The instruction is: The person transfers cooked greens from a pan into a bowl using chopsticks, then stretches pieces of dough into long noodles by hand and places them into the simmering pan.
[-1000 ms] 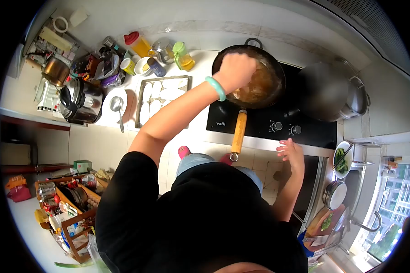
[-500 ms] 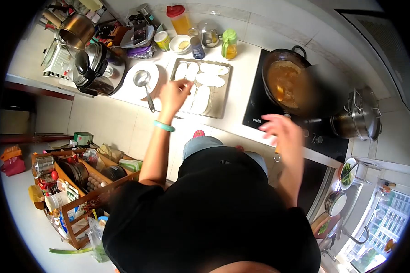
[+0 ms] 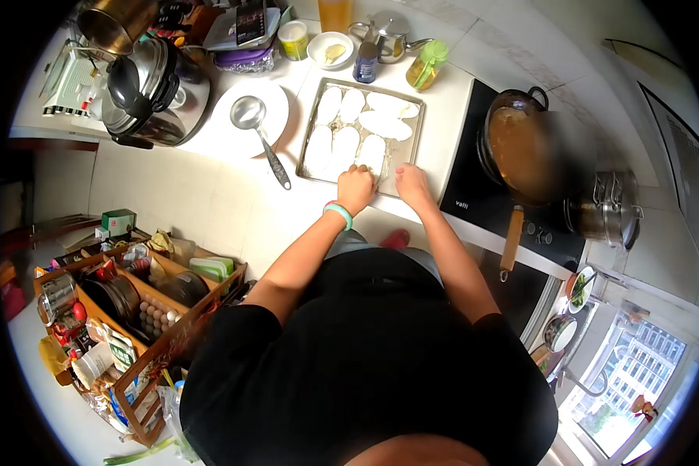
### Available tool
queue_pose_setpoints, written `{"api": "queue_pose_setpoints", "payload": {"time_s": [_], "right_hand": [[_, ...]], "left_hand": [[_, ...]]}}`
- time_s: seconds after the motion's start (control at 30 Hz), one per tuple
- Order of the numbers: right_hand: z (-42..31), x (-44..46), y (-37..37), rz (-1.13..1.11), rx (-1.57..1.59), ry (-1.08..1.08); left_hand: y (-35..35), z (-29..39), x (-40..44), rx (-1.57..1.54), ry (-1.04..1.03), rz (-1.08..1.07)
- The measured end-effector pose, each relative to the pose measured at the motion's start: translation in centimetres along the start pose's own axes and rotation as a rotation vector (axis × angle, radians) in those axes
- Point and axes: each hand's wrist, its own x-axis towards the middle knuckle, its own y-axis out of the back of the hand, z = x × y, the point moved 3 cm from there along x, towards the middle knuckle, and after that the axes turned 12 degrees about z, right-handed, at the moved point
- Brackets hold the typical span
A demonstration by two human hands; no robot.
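Observation:
A shallow metal tray (image 3: 307, 140) on the counter carries several white oval pieces (image 3: 386, 125) of food, laid side by side. My left hand (image 3: 356, 189), with a green band on its wrist, is at the tray's front edge, fingers curled by the nearest white piece (image 3: 373, 152). Just to its right, my right hand (image 3: 413, 186) sits over the tray's front right part with its fingers bent together. What the fingertips of either hand hold, if anything, is too small to make out.
Left of the tray, a metal ladle (image 3: 248, 113) lies across a white plate (image 3: 278, 101). A wok (image 3: 512, 147) of brown liquid stands on the black hob (image 3: 466, 175), its wooden handle (image 3: 512, 233) pointing toward me. Behind the tray are an oil bottle (image 3: 427, 66) and a small bowl (image 3: 318, 58).
My right hand has moved left from beside the wok handle to the tray. My left hand has shifted from over the tray's left side to its front edge. The view has shifted too.

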Motion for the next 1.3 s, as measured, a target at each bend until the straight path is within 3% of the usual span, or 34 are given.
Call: {"api": "queue_pose_setpoints", "payload": {"time_s": [0.1,0.17,0.23,0.3,0.37,0.4,0.43,0.6,0.77,0.83,0.9,1.0,1.13,1.2,1.23,1.3], "right_hand": [[-0.5,-0.3,-0.2,-0.238,-0.103,-0.088],[0.3,-0.5,-1.6,-0.254,-0.053,-0.124],[0.7,-0.9,-2.8,-0.270,-0.004,-0.159],[0.3,-1.1,-3.9,-0.092,0.079,-0.120],[0.9,-1.2,-6.0,-0.074,0.148,-0.253],[1.4,-1.0,-7.0,-0.104,0.294,-0.470],[1.9,-0.8,-7.9,-0.130,0.438,-0.685],[0.1,-0.5,-7.6,-0.141,0.648,-1.038],[2.5,-0.1,-10.5,-0.150,0.430,-0.955],[1.7,0.1,-9.7,-0.140,0.322,-0.913],[0.3,0.8,-7.6,-0.227,-0.007,-0.737],[-2.8,1.3,-5.4,-0.255,-0.169,-0.634],[-2.0,1.9,-7.2,-0.183,-0.173,-0.598],[-1.0,1.3,-8.2,-0.092,0.332,-0.918],[-1.1,1.1,-7.9,-0.084,0.334,-0.924],[-1.7,0.5,-7.7,-0.030,0.736,-1.146]], "left_hand": [[0.0,-0.6,0.3,-0.003,-0.008,-0.007],[1.1,-1.3,0.9,-0.167,0.255,0.058],[2.8,-1.4,1.7,-0.110,0.208,0.287],[3.2,-2.2,2.1,-0.153,0.190,0.316],[3.1,-2.6,2.0,-0.274,0.308,0.226],[2.7,-2.8,1.7,-0.399,0.421,0.138],[2.2,-3.0,1.5,-0.399,0.429,0.138],[0.6,-3.0,0.2,-0.602,0.429,0.205],[1.0,-2.3,0.4,-0.643,0.452,0.223],[1.3,-2.2,0.8,-0.620,0.450,0.222],[1.4,-2.4,1.1,-0.595,0.448,0.219],[1.4,-2.6,1.5,-0.570,0.454,0.218],[1.6,-2.6,1.8,-0.551,0.470,0.228],[1.2,-2.7,1.6,-0.560,0.472,0.235],[1.0,-2.9,1.6,-0.587,0.468,0.291],[1.0,-3.1,1.7,-0.618,0.456,0.344]]}}
